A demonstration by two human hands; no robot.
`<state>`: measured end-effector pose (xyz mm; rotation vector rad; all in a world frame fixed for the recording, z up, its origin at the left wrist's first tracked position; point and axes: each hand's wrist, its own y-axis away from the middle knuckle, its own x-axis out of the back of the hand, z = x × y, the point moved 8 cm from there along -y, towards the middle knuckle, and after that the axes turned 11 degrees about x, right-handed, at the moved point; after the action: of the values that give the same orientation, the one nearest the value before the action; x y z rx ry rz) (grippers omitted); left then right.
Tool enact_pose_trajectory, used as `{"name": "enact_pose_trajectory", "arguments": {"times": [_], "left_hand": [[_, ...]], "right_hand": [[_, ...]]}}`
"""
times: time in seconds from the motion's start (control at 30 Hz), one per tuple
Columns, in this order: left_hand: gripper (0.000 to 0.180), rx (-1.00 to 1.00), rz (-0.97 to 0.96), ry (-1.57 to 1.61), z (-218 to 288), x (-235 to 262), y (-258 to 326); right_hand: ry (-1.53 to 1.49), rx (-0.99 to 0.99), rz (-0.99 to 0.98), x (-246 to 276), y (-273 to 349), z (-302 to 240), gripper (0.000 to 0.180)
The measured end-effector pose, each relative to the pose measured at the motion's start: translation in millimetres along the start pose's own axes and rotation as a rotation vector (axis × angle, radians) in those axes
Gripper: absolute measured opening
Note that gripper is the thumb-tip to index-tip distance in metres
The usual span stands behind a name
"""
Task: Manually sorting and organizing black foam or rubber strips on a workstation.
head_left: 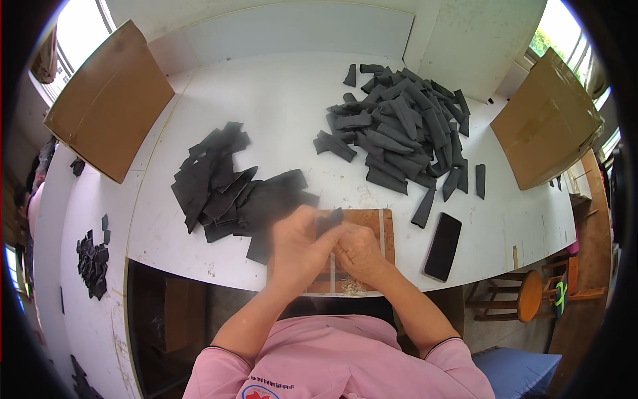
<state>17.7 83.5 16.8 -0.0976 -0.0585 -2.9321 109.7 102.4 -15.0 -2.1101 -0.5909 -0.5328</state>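
My left hand (296,245) and my right hand (359,251) meet above a brown board (387,233) at the table's near edge. Between them a small dark grey fabric piece (329,221) pokes out, its lower part hidden by my closed fingers. The left hand is slightly smeared by motion. Just left of it lies a loose heap of flat dark grey fabric pieces (219,193), reaching close to the wrist. Farther off to the right is a larger pile of narrow, tube-like dark grey pieces (405,126).
A black phone (443,246) lies right of the board. Cardboard boxes stand at the left (113,100) and right (548,123) of the white table (266,93). More dark scraps (92,263) lie on a side surface at left. A wooden stool (529,296) stands below right.
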Motion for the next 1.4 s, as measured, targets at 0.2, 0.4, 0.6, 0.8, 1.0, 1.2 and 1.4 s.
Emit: {"name": "enact_pose_trajectory", "arguments": {"times": [0.2,0.4,0.6,0.8,1.0,1.2,1.4], "left_hand": [[0.011,-0.173,0.032,-0.277,-1,1,5],[0.011,-0.123,-0.113,0.348,15,11,11],[0.009,-0.144,-0.06,0.637,12,31,10],[0.008,-0.036,-0.133,0.815,-18,37,4],[0.011,-0.106,-0.094,0.67,-6,44,4],[0.014,-0.155,0.065,-0.098,-29,69,-68],[0.028,-0.033,0.111,-1.126,-113,68,-164]], "right_hand": [[-0.019,0.022,0.025,-8,15,-4,0.012],[0.057,-0.07,-0.137,-4,6,-1,0.009],[0.211,0.041,-0.178,16,-19,-31,0.015],[0.207,0.049,-0.174,-3,-15,-19,0.021],[0.083,0.028,-0.089,-8,-7,-21,0.023],[-0.385,-0.079,0.038,45,-46,-18,0.024],[-0.309,-0.613,0.382,72,-33,69,0.036]]}}
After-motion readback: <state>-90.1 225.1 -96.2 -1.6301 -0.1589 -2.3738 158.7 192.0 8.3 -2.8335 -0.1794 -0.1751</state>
